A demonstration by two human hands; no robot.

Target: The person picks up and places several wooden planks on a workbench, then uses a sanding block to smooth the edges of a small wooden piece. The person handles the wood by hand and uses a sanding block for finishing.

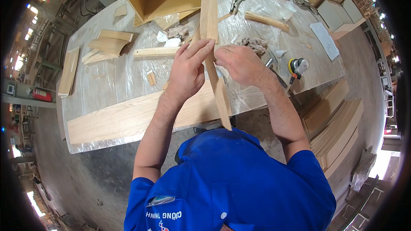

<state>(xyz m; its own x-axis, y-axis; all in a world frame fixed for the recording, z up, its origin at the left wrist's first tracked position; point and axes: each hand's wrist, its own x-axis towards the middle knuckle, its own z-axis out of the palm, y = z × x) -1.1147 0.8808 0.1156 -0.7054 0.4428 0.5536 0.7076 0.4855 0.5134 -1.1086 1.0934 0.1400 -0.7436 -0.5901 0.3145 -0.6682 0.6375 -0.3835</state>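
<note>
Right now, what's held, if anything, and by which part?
Long wooden strip, around its middle: right hand seems to pinch it, left hand lies against it.

The head-worn fisheye camera faces steeply downward from above the blue work shirt (pixel 257 179) at close range; its wide field spans the plastic-covered workbench (pixel 115 77) and floor (pixel 98 184) left and right.

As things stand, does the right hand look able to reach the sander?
Probably yes: the sander lies nearby on the table, with a dark-handled tool lying between. The right hand would first leave the wooden piece.
</note>
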